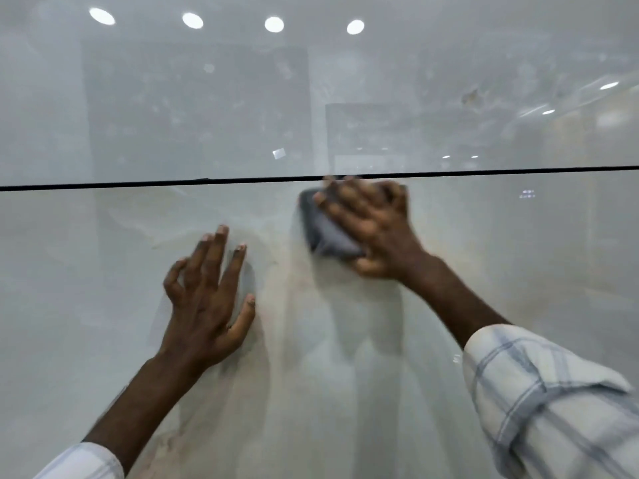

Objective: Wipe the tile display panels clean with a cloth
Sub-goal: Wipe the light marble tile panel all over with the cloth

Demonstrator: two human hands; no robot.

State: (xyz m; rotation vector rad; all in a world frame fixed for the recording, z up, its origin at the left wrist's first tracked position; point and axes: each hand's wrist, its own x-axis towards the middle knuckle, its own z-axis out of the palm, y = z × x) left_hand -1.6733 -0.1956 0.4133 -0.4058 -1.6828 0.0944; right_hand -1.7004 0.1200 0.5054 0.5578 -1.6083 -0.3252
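Observation:
Two glossy pale marble-look tile panels fill the head view: a lower panel and an upper panel, split by a thin black joint. My right hand presses a folded grey cloth flat against the lower panel, just under the joint; its fingers spread over the cloth and are blurred. My left hand rests on the lower panel to the left of the cloth, fingers straight and spread, holding nothing.
The panels mirror round ceiling lights and a dim showroom. A small brownish mark shows on the upper panel at the right. A small pale sticker-like patch sits above the joint. Checked shirt sleeves cover both forearms.

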